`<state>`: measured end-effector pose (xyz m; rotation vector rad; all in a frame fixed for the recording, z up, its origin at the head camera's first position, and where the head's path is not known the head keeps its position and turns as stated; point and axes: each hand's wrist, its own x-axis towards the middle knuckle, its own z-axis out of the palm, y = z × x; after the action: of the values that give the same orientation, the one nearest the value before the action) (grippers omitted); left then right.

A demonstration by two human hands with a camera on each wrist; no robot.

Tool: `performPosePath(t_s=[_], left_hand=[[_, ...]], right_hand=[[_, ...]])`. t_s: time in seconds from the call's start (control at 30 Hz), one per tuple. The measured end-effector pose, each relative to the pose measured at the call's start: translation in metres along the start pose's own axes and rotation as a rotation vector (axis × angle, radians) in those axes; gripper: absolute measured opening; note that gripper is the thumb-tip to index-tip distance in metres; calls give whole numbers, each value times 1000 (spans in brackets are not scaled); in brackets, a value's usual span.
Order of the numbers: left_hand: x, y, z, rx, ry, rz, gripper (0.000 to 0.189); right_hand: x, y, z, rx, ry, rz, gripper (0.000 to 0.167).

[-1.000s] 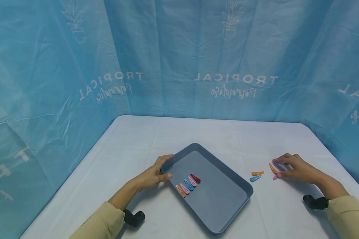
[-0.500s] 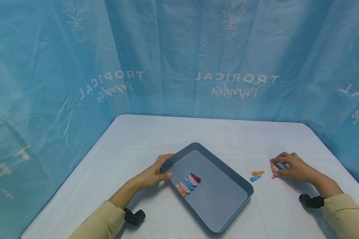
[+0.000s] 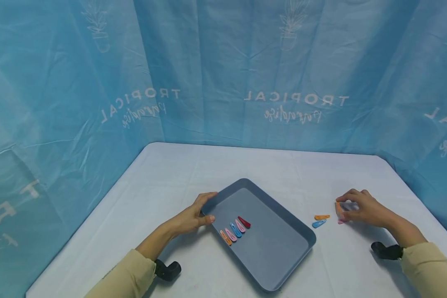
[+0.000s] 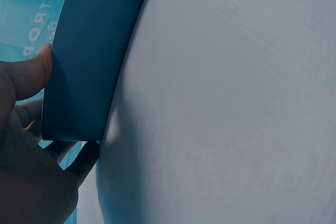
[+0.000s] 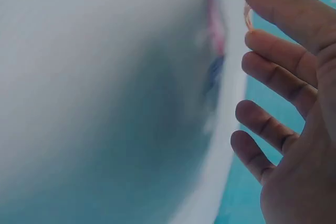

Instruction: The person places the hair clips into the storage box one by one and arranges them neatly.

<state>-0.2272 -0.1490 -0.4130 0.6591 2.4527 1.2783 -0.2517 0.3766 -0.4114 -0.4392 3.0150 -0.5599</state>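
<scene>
My left hand (image 3: 189,216) grips the left corner of a grey-blue tray (image 3: 279,252), thumb over the rim and fingers outside the wall. In the left wrist view the tray wall (image 4: 89,66) stands between thumb and fingers. Over on the right, my right hand (image 3: 366,210) pinches an orange hair clip (image 3: 337,208) between thumb and index finger; the right wrist view shows a bit of this orange clip (image 5: 248,17) at the fingertips. Beneath that hand lies a pink hair clip (image 3: 340,222), mostly hidden, with blurred dark clips beside it.
Inside the tray, several snap clips lie in a slanted row, from an orange clip (image 3: 225,237) to a red clip (image 3: 244,222). Between tray and right hand are another orange clip (image 3: 322,217) and a blue clip (image 3: 319,223). A blue curtain (image 3: 223,74) hangs behind the white table (image 3: 208,165).
The right hand has shifted slightly left, and its thumb and index finger have come together on the orange hair clip. The left hand and tray have stayed in place.
</scene>
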Motion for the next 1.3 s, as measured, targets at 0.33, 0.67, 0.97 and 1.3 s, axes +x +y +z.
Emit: performPosePath(t_s=[0.33,0.67,0.97,1.3], left_hand=[[0,-1,1,14,12,14,68],[0,0,1,10,13,8,68],[0,0,2,12,14,-10,69],[0,0,2,15,20,8,68]], right_hand=[[12,-61,-21,26,109,-219,49],[37,-128,-16,41,100,-379,49],[60,-177,12,43,-2,-500,50],[79,-205,44,-18,-192,-541,47]])
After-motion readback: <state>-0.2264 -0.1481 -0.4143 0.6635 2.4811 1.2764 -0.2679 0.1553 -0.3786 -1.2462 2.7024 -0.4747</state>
